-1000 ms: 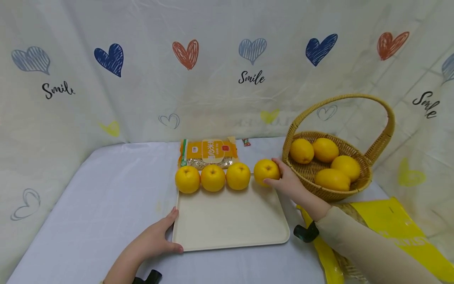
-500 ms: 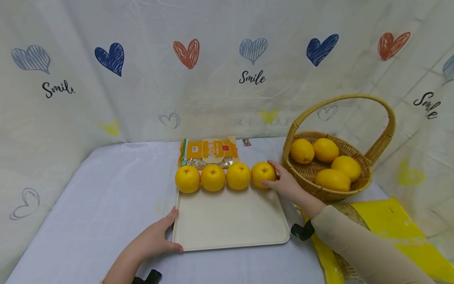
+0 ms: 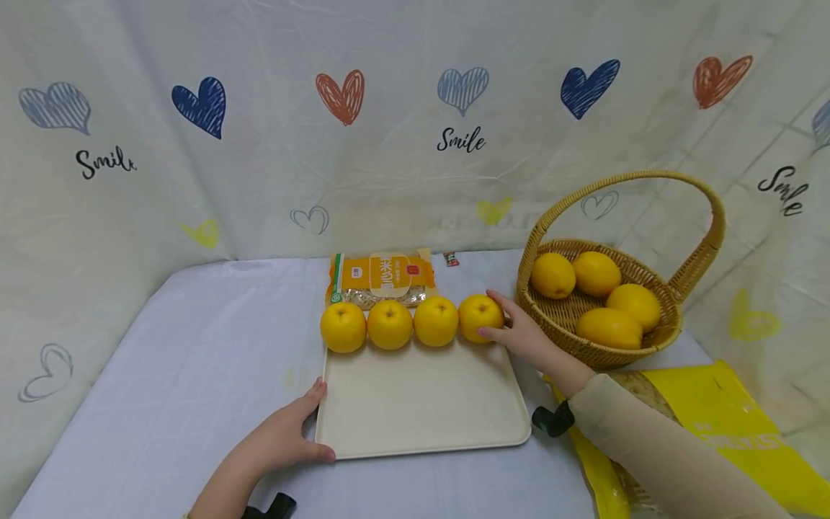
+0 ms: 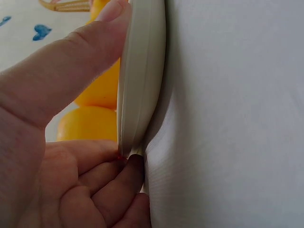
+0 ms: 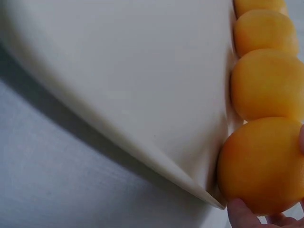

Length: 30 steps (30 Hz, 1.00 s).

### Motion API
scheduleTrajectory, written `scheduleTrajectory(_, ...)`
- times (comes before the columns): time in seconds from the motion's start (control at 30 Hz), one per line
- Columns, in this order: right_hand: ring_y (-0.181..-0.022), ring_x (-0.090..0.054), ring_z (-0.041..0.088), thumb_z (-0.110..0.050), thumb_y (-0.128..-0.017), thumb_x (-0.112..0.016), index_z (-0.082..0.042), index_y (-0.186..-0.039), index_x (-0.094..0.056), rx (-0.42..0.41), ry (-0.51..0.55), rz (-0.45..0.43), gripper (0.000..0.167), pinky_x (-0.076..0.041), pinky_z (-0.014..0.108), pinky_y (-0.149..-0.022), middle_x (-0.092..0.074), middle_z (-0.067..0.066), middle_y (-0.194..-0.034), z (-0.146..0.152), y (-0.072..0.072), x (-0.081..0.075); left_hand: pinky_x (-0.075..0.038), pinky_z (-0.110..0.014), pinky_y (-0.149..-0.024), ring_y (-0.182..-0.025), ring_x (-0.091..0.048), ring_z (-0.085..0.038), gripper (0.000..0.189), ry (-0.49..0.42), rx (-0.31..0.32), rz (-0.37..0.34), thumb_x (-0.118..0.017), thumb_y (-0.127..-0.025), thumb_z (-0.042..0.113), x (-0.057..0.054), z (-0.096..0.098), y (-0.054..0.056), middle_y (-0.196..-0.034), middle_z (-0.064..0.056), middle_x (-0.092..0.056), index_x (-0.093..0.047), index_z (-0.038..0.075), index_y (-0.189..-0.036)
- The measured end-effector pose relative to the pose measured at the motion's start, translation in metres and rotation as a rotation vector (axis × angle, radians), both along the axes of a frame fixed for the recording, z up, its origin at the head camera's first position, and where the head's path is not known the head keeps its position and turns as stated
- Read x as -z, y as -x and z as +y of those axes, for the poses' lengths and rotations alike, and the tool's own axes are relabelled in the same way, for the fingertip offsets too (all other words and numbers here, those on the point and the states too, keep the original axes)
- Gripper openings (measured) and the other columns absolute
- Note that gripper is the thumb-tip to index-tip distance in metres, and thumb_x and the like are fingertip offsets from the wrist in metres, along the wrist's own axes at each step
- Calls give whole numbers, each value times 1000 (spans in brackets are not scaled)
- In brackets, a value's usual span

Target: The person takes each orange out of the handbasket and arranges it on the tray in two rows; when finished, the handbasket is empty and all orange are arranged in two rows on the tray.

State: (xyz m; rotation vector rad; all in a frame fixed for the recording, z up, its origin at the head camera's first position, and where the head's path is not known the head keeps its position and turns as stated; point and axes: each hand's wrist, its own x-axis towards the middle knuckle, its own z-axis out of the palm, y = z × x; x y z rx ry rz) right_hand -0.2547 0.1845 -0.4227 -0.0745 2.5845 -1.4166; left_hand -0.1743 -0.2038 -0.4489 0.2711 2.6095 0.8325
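Observation:
A row of several yellow-orange oranges lies along the far edge of a cream rectangular tray. My right hand holds the rightmost orange between thumb and fingers, and this orange touches its neighbour. In the right wrist view, the held orange sits at the tray's corner, with a fingertip low on its side. My left hand grips the tray's left edge. From the left wrist, the thumb lies on the rim, while the curled fingers reach to its underside.
A wicker basket with a tall handle stands at the right, holding several yellow fruits. Behind the oranges lies an orange food packet, with a small wrapped sweet beside it. A yellow bag lies under the right forearm.
My right hand has moved the rightmost orange slightly left, closing the gap to its neighbour. Over the last half second it has hardly moved. The left hand stays on the tray.

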Motion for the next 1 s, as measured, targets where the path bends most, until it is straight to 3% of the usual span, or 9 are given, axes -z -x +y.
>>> scheduleTrajectory(0.2, -136, -14, 45, -36, -82, -65, -19, -147, -10, -3, 0, 8, 87, -20, 57, -108, -11, 10, -153, 1, -1, 0, -27, -52, -107, -135, -28, -32, 114, 7, -4, -4, -82, -52, 47, -1, 1, 0, -150, -7, -23, -27, 9, -143)
scheduleTrajectory(0.5, -135, -15, 44, -38, -81, -65, -22, -147, -5, 0, -14, 13, 91, -20, 59, -107, -10, 14, -153, 2, -2, 1, -28, -52, -106, -134, -29, -32, 113, 18, -2, -4, -82, -52, 46, -3, 1, -2, -150, -7, -24, -27, 9, -143)
scheduleTrajectory(0.73, -135, -16, 44, -37, -81, -66, -16, -147, -7, -5, -42, 62, 91, -22, 58, -106, -12, 17, -152, 6, -3, 1, -27, -52, -106, -134, -29, -33, 114, 19, -3, -11, -82, -51, 47, -3, 2, -1, -150, -7, -24, -28, 9, -143)
scheduleTrajectory(0.87, -136, -14, 43, -32, -81, -67, -11, -146, -16, -15, -135, 160, 85, -21, 59, -107, -10, 19, -151, 7, -11, -10, -26, -52, -107, -135, -28, -32, 114, 18, -2, -2, -82, -51, 48, -3, 2, -1, -150, -7, -23, -28, 9, -143)
scheduleTrajectory(1.0, -137, -12, 41, -25, -81, -68, -5, -141, -27, -74, -230, 333, 75, -19, 62, -105, -10, 19, -151, 13, -25, -30, -26, -52, -107, -135, -27, -33, 114, 16, -4, 3, -82, -51, 48, -3, 2, 0, -150, -7, -22, -28, 8, -143)
